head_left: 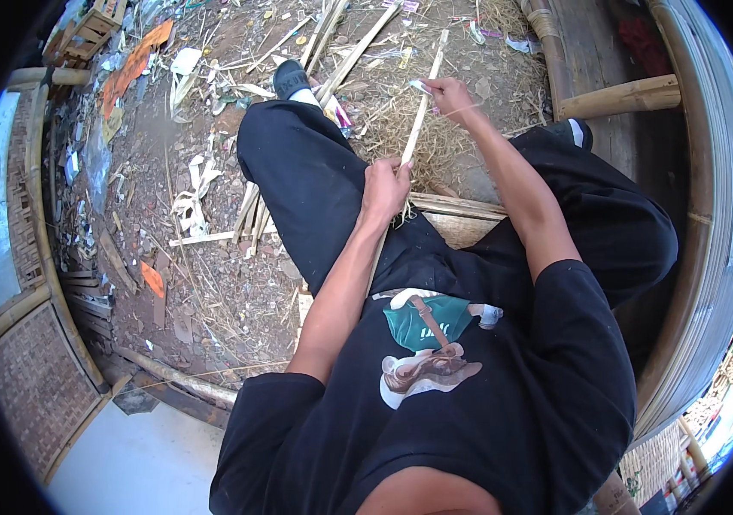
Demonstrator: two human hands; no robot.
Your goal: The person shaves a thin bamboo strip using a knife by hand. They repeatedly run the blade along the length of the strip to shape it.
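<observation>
A long, pale bamboo strip [422,113] runs slantwise between my knees, its far end out over the ground and its near end down by my lap. My left hand [386,189] is closed around it above my left thigh. Farther along, my right hand [452,99] pinches a small whitish piece [420,87] against or right beside the strip. Whether that piece is a blade or a scrap is too small to tell. Thin curled shavings [407,213] hang just under my left hand.
Straw-like shavings [435,163] heap between my feet. More bamboo strips [358,53] lie beyond my left foot, others [253,219] beside my left leg. Litter and an orange sheet [134,67] cover the ground at left. A bamboo-framed structure [697,197] stands close on my right.
</observation>
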